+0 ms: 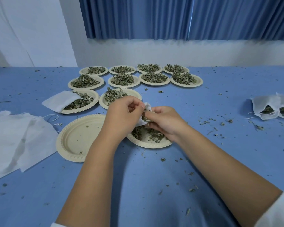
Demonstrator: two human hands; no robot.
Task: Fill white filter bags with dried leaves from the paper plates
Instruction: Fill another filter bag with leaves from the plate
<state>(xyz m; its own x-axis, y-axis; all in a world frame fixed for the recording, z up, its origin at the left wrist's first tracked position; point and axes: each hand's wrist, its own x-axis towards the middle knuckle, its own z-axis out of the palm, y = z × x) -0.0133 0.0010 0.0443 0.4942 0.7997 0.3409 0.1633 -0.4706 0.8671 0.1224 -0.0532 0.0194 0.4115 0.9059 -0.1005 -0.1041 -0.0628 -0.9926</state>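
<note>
Hands work close together just above a beige paper plate (152, 145) of loose dried green leaves (154, 136), likely so spills fall back: left hand (121, 115) pinches a small white filter bag (148, 107) open at its rim, right hand (164, 122) pinches leaves into its mouth, while heaped plates (121, 86) wait beyond.

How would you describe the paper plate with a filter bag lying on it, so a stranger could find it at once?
Start at the blue table and its two back rows of four leaf-heaped paper plates. In the two-plate row just in front of them, take the left plate. It alone has a white filter bag draped over its left rim.
</note>
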